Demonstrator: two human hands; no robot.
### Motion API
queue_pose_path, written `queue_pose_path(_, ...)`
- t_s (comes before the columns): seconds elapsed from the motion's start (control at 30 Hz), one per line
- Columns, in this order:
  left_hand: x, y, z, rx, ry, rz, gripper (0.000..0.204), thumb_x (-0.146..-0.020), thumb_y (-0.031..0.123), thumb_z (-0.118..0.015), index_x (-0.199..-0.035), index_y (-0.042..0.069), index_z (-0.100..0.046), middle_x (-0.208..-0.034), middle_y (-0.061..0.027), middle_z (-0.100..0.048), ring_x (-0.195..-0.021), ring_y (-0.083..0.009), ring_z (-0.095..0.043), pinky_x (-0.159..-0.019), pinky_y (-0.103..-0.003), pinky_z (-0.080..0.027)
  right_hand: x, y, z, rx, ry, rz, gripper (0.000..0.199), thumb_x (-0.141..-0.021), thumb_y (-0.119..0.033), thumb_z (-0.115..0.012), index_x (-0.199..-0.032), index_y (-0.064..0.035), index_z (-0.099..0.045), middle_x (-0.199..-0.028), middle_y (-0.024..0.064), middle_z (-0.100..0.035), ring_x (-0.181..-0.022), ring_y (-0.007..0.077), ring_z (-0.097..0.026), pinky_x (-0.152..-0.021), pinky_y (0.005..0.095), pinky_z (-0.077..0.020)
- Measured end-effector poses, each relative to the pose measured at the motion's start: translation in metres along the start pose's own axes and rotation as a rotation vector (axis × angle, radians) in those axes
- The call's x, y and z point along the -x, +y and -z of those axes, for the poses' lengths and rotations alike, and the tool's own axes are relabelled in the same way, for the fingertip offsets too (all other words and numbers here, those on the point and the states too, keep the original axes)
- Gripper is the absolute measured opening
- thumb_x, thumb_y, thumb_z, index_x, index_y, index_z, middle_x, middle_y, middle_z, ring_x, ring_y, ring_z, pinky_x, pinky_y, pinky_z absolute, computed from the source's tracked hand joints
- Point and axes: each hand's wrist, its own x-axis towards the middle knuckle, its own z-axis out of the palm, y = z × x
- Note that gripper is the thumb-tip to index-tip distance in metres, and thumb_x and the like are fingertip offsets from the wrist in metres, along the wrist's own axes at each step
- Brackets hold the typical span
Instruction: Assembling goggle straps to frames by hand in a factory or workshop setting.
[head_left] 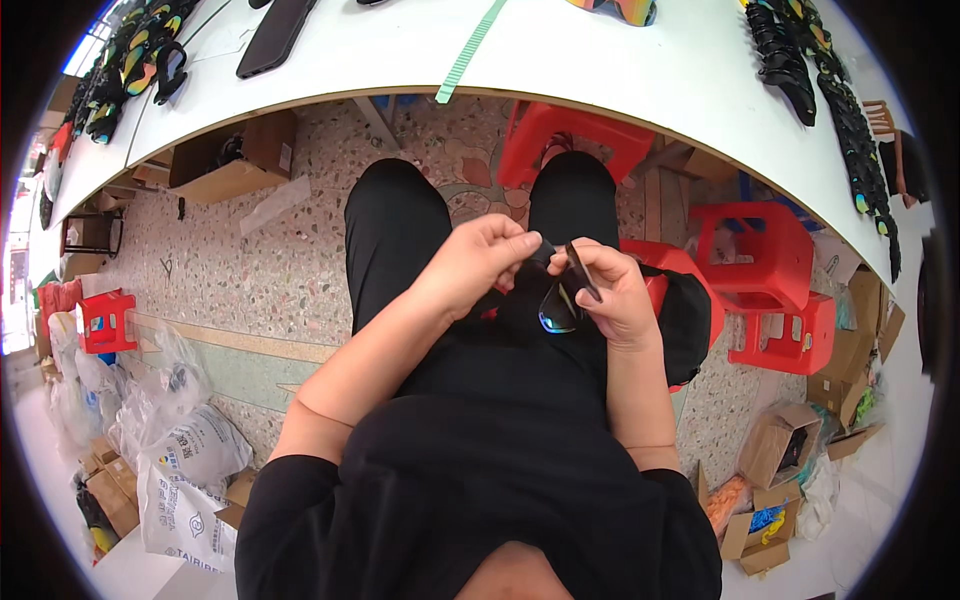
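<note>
Over my lap, my right hand (615,290) is closed around a pair of dark sunglasses (558,312). One lens hangs below the fingers and shines blue and green. Between the thumb and fingers of my left hand (480,258) is the end of a small black piece (543,250), close against the right fingertips. Whether this piece is joined to the sunglasses I cannot tell. The fingers and the black trousers behind hide much of the frame.
Ahead is a white table (380,60) bearing a black phone (275,40), a green strip (470,50) and orange-lensed sunglasses (625,10). Rows of sunglasses line both its ends. Red stools (755,260) stand at the right; plastic sacks (195,480) and cartons (235,165) lie leftward.
</note>
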Motion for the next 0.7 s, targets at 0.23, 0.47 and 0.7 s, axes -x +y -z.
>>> queue_pose_path(0.23,0.008,0.012,0.004,0.506,0.04,-0.154,0.009,-0.095,0.014,-0.062,-0.097,0.006,-0.059,-0.087,-0.0032,-0.062,-0.076,-0.0124,-0.057,-0.076,-0.029,-0.048,0.022,0.027,-0.024,0.538,0.273,0.303,0.038,-0.076,0.002,-0.075,-0.112,0.0019,-0.062,-0.109,0.0088,-0.057,-0.098,0.0163,-0.057,-0.087,0.0287,-0.0477)
queue_pose_path(0.47,0.012,0.011,-0.001,0.632,-0.042,-0.143,0.011,-0.097,0.016,-0.061,-0.1,0.006,-0.058,-0.093,-0.0044,-0.065,-0.086,-0.0128,-0.064,-0.081,-0.03,-0.053,0.014,0.032,-0.033,0.748,0.443,0.342,0.04,-0.076,-0.001,-0.076,-0.113,-0.0011,-0.062,-0.1,0.0071,-0.058,-0.088,0.0145,-0.06,-0.078,0.0268,-0.0508)
queue_pose_path(0.7,0.017,0.008,-0.008,0.649,-0.042,-0.1,0.014,-0.098,0.017,-0.059,-0.102,0.005,-0.056,-0.098,-0.0066,-0.065,-0.089,-0.0145,-0.064,-0.083,-0.032,-0.054,0.018,0.029,-0.039,0.949,0.503,0.56,0.042,-0.073,-0.001,-0.077,-0.112,-0.0017,-0.062,-0.101,0.0092,-0.06,-0.085,0.0187,-0.059,-0.074,0.0286,-0.0501)
